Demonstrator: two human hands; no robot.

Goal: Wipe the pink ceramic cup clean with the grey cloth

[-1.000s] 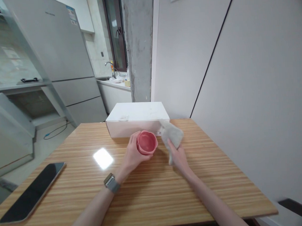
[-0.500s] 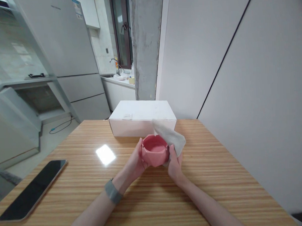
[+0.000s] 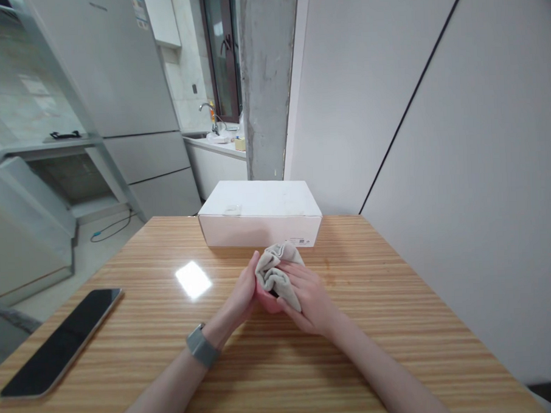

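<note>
A pink faceted bowl, perhaps an ashtray, is held up above the table in front of me. My left hand grips its left side, thumb near the rim. Over the bowl's top lies a bunched light grey cloth, covering most of the opening. My right hand presses this cloth into the bowl, its fingers curled over the fabric. Only the bowl's lower front and left edge show; the rest is hidden under cloth and fingers.
A white box stands across the table's far side, just beyond my hands. At the left lies a dark phone on the wood-grain table. A white wall rises along the right edge.
My right hand has moved from the bowl's right side to over its top. The cloth, earlier hanging out to the right, is now bunched into the opening.
</note>
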